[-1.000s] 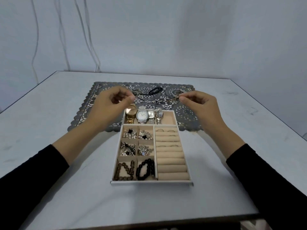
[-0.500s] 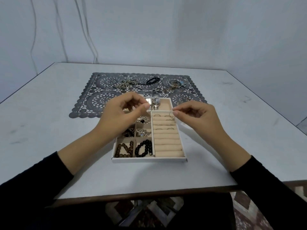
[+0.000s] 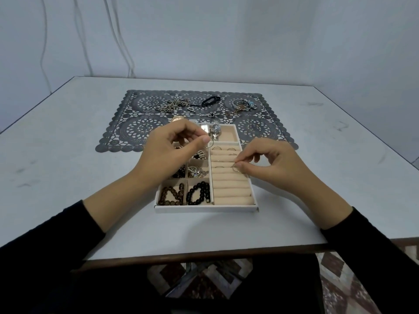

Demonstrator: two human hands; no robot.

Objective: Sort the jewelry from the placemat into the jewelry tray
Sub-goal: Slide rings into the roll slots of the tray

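A white jewelry tray (image 3: 205,208) with beige lining sits in front of a dark lace placemat (image 3: 127,132). My right hand (image 3: 272,164) pinches a thin silver ring (image 3: 235,168) over the ring rolls (image 3: 232,191) on the tray's right side. My left hand (image 3: 170,152) hovers over the tray's left compartments and pinches a second thin ring (image 3: 209,145) between thumb and forefinger. Several rings sit in the upper slots. Watches (image 3: 215,130) lie in the top compartment, partly hidden by my left hand. Bead bracelets (image 3: 199,193) fill the near compartments.
On the placemat lie a pile of chains (image 3: 174,105), a black band (image 3: 210,100), a small black-centred piece (image 3: 212,115) and a heap of bangles with blue beads (image 3: 243,105). The white table (image 3: 68,177) ends close to me; a patterned floor shows below.
Both hands came back from the placemat to over the tray, each carrying a ring. The right hand has dropped lower onto the ring rolls. The camera tilted down.
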